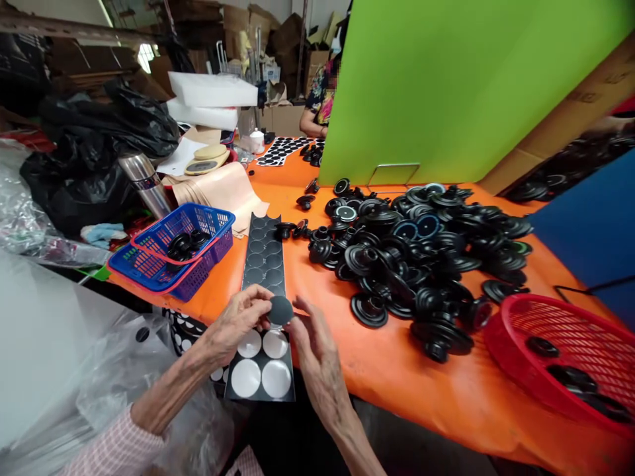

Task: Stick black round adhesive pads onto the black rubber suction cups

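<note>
My left hand (247,316) pinches a round dark sticker (280,310) by its left edge. Close to the sticker's right edge is my right hand (315,350), its thumb and fingers apart; whether a fingertip touches the sticker I cannot tell. Beneath both hands lies a long dark sticker sheet (266,254) with round cut-outs. Its near end shows white circles (247,377) where discs are gone, and it reaches past the table's front edge. To the right of my right hand spreads a big heap of black knob-like parts (370,259).
An orange-covered table (317,291) carries a blue basket (171,248) at left and a red basket (560,370) at right, each with black parts inside. A green panel (421,92) stands at the back. Behind it sits a person (317,106). A steel flask (143,182) stands left.
</note>
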A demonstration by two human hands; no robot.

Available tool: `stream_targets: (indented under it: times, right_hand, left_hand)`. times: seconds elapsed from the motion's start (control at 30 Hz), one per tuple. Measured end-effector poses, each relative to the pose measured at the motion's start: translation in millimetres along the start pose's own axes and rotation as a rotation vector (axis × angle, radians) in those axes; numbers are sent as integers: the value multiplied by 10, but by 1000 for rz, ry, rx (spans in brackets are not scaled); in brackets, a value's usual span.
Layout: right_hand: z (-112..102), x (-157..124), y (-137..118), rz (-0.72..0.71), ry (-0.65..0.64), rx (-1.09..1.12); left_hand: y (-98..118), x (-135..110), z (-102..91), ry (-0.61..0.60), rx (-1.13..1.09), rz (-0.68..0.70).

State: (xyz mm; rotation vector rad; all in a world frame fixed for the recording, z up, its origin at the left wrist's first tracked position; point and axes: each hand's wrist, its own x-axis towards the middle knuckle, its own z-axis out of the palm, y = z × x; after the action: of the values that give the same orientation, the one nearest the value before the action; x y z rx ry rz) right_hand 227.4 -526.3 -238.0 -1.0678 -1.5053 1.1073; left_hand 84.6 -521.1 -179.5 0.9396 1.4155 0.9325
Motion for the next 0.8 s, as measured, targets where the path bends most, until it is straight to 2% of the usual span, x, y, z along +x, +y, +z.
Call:
stream_targets:
  times: [0.07, 0.1, 0.2, 0.27, 0.33, 0.4, 0.47, 0.53, 0.6, 0.7, 0.8]
  right_hand:
    - [-83, 60, 37, 165, 118, 130]
    - [-125, 92, 59, 197, 186, 157]
    - [-256, 161, 83, 179, 326, 172]
    - [-351, 160, 52, 172, 300, 182]
    - [-443, 117, 19, 184, 229, 174]
    - [-519, 49, 23, 201, 183, 152]
    - [-575, -16, 77, 217, 146, 136]
    - [-613, -58, 158, 217, 123, 114]
    - [-639, -69, 224, 179, 126, 64]
    - [-659, -47, 218, 109, 123, -7]
    - [-652, -9, 76, 91, 127, 59]
  left_hand:
    - [67, 118, 79, -70, 247, 81]
    - [105, 201, 123, -73, 391, 137]
    - [220, 575, 285, 93, 723, 329]
    - [268, 904, 408, 140, 757, 421]
    - [276, 1227, 516, 57, 693, 474]
    - [258, 1471, 581, -6, 595, 472]
    - [237, 1592, 585, 1, 517, 429]
    - [228, 1580, 532, 8, 416, 352]
    - [222, 1444, 441, -19, 301, 254]
    - [182, 1079, 300, -88, 149, 136]
    - [81, 662, 209, -127, -108, 37]
